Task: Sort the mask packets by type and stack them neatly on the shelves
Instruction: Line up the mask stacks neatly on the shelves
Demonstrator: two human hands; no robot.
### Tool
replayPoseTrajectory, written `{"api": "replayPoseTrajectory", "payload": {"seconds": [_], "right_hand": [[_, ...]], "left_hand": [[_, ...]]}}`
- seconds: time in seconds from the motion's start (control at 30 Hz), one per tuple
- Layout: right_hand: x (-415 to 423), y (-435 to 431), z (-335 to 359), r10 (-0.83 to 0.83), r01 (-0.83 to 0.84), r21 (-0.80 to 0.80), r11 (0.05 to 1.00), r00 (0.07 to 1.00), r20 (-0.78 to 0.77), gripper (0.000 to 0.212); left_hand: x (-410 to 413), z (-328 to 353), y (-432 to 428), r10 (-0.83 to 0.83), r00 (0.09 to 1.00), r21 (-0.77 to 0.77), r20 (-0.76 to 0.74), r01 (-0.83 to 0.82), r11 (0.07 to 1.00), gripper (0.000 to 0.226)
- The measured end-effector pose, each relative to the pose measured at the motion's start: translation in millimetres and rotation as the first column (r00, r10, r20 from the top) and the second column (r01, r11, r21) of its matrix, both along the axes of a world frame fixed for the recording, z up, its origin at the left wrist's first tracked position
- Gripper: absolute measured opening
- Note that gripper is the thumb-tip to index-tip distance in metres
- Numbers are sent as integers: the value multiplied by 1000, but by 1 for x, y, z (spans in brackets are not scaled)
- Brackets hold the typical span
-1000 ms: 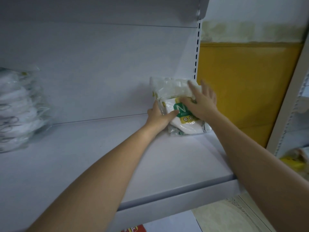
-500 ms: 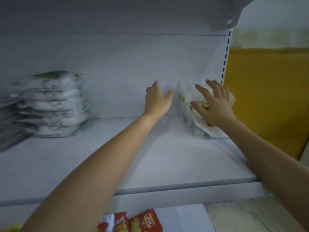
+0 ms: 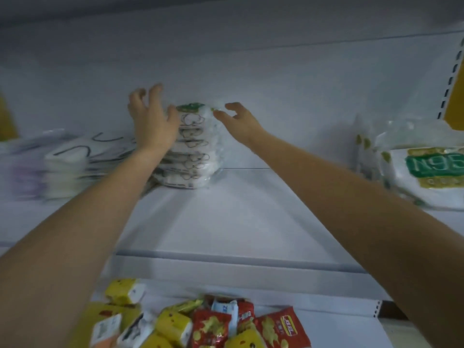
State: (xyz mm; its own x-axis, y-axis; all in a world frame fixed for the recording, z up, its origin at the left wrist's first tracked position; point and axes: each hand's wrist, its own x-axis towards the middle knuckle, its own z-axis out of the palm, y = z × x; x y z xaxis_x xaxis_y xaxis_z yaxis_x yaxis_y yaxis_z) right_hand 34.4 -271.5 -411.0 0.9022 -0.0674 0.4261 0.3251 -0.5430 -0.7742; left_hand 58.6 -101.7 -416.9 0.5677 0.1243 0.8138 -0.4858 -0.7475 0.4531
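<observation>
Left hand (image 3: pixel 153 119) fingers spread, flat against mask packet stack (image 3: pixel 193 149) on shelf (image 3: pixel 238 217); right hand (image 3: pixel 239 120) fingers relaxed and apart, maybe touching stack's top corner. N95 packets (image 3: pixel 426 172) far right.

Red snack packets (image 3: pixel 282 326) and yellow packs (image 3: pixel 173 327) lie heaped together.

Two hands, left hand (image 3: pixel 153 121) and right hand (image 3: pixel 242 121); four mask packet piles (image 3: pixel 193 146); roughly three red snack packets (image 3: pixel 211 327); several yellow packets (image 3: pixel 173 325), too blurred for a count.

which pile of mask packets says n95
The pile at the far right of the shelf: green N95 label on its front packet. No such lettering shows on the middle stack or the blurred left pile.
</observation>
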Motion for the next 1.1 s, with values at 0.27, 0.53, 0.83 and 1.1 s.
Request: {"api": "replayPoseTrajectory", "payload": {"seconds": [0.27, 0.53, 0.83, 1.1], "right_hand": [[34, 47, -2, 169, -23, 400, 916, 927, -335, 74], [38, 45, -8, 137, 15, 481, 877, 950, -280, 62], [-18, -17, 6, 75, -25, 646, 763, 996, -51, 48], [-141, -180, -28, -488, 469, 396, 789, 871, -60, 51]], "left_hand": [[49, 6, 32, -183, 788, -142, -587, 123, 982, 66], [57, 8, 29, -353, 789, -414, -503, 138, 900, 69], [-8, 16, -39, -540, 812, -466, -222, 398, 790, 88], [-95, -39, -219, -767, 585, -420, -265, 646, 638, 100]]}}
